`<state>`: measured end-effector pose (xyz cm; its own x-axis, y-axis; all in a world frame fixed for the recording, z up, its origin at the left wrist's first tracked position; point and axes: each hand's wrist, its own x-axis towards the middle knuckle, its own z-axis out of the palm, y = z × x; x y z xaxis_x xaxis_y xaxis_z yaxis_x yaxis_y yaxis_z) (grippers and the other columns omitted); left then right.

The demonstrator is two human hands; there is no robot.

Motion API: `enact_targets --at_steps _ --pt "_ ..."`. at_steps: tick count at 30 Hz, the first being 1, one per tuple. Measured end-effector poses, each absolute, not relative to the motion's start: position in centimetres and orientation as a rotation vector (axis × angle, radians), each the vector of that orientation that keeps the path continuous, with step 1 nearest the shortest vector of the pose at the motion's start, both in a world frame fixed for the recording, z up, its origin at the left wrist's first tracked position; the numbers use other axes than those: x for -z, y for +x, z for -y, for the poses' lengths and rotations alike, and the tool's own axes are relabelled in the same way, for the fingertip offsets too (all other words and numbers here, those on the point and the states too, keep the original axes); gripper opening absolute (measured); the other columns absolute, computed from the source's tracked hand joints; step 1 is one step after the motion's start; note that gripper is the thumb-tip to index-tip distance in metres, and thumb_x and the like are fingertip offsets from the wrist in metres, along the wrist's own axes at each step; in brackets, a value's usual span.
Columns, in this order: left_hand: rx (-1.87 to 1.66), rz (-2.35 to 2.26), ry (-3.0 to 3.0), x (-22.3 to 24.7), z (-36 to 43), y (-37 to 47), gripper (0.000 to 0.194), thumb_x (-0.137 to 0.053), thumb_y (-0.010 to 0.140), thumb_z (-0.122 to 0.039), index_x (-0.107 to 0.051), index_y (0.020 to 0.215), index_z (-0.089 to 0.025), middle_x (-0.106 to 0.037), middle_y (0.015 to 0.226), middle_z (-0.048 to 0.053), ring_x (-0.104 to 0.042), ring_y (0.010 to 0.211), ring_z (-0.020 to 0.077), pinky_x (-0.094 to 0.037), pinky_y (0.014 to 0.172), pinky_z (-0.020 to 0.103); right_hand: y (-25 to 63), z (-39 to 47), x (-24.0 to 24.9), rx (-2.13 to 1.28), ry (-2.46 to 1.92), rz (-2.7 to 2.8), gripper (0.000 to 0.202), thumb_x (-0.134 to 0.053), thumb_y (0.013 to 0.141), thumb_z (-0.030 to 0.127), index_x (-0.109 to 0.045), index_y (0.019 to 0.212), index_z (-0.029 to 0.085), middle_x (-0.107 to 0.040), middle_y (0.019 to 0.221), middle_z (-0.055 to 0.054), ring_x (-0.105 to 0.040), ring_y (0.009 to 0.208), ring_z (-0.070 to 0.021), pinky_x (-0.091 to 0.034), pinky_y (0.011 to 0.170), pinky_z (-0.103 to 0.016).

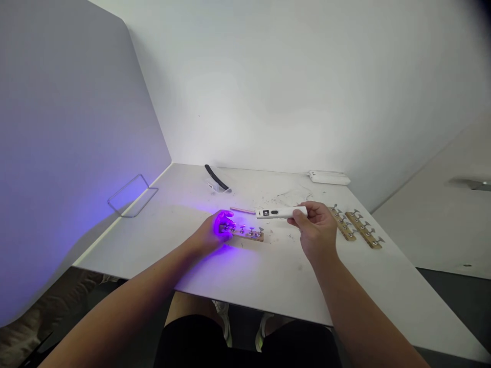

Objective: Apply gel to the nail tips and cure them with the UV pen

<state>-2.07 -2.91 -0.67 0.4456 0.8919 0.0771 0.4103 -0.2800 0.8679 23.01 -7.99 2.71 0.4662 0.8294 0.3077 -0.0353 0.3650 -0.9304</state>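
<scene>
My right hand (317, 227) is closed around one end of a slim white handheld UV lamp (286, 212), which has a small display and a dark button. The lamp is held level above the table and points left. Violet light falls on my left hand (215, 229), whose fingers are closed on the left end of a wooden strip (249, 236). Several small metal pegs with flared tops stand in a row along this strip. A thin pinkish stick (242, 210) lies just behind it, close to the lamp's front end.
At the right lie two more wooden strips (367, 234) with metal pegs. A white power strip (329, 178) sits by the back wall. Farther left are a curved black band (218, 179) with clear plastic and a wire frame (135, 216) by the side panel. Small debris dots the white table (276, 278).
</scene>
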Motion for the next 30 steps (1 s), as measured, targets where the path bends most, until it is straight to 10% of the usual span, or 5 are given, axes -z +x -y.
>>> enact_targets --at_steps 30 --pt "-0.729 -0.782 1.504 0.1 0.4 -2.4 0.045 -0.068 0.064 -0.016 -0.045 0.103 -0.014 -0.059 0.089 0.004 -0.058 0.085 0.0149 -0.046 0.077 0.032 23.6 7.8 -2.2 -0.707 -0.992 0.992 0.026 -0.071 0.066 0.022 -0.063 0.09 0.019 -0.063 0.079 -0.002 -0.061 0.065 -0.0125 -0.057 0.058 -0.028"
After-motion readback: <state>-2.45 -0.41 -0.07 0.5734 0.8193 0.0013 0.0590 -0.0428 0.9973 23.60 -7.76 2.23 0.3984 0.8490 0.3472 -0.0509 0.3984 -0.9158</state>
